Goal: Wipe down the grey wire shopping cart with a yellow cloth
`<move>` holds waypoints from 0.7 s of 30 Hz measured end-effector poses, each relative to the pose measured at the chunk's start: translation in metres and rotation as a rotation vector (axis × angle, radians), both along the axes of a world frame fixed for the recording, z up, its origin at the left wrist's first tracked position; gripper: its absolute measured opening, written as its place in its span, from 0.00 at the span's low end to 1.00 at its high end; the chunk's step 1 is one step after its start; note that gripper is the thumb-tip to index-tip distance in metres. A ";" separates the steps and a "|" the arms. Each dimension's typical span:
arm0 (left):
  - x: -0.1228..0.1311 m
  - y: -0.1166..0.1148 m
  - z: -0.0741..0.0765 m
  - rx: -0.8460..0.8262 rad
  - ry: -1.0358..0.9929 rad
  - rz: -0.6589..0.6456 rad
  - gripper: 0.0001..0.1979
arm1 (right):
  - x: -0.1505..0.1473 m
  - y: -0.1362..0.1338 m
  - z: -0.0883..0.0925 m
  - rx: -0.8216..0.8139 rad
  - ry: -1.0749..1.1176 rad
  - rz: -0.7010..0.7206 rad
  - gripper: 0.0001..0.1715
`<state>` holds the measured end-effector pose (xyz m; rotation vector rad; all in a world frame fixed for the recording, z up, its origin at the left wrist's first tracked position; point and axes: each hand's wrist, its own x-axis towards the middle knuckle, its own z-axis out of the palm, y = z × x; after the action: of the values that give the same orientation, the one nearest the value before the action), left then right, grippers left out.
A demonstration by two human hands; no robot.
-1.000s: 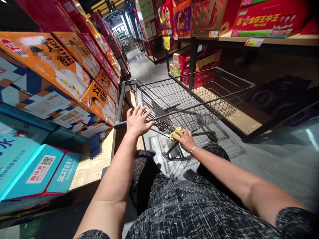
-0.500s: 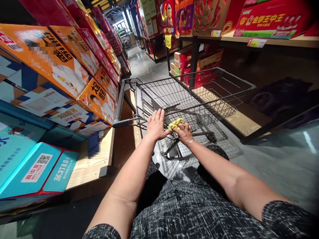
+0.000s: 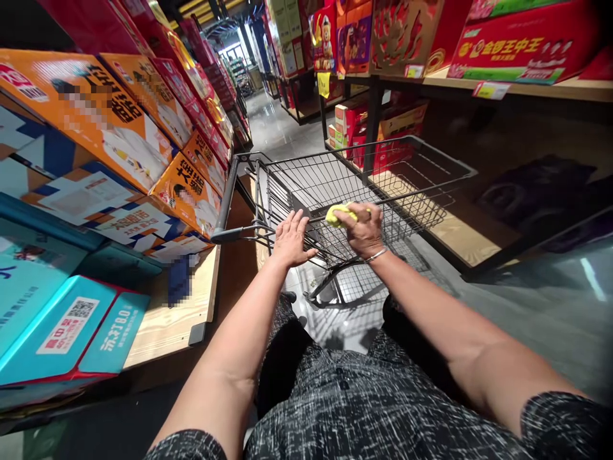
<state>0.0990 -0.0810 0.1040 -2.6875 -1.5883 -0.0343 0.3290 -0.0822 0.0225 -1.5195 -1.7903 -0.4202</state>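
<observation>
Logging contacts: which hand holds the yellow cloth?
The right hand, closed around the yellow cloth on the cart; the left hand rests flat and empty.

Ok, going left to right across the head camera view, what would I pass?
Teal box → orange box → grey cart handle → left hand → right hand clutching a yellow cloth → red box on the right-hand shelf.

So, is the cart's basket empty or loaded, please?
Empty: the wire basket shows only bare mesh; the yellow cloth is gripped at its rim.
</observation>
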 end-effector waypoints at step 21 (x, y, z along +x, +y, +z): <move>-0.030 0.025 -0.001 0.019 -0.170 -0.073 0.35 | -0.033 0.009 -0.048 -0.078 -0.087 0.184 0.22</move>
<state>0.0692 -0.0558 0.1031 -2.7934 -1.5196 -0.2843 0.2957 -0.0736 -0.0257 -1.3911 -2.0154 -0.3333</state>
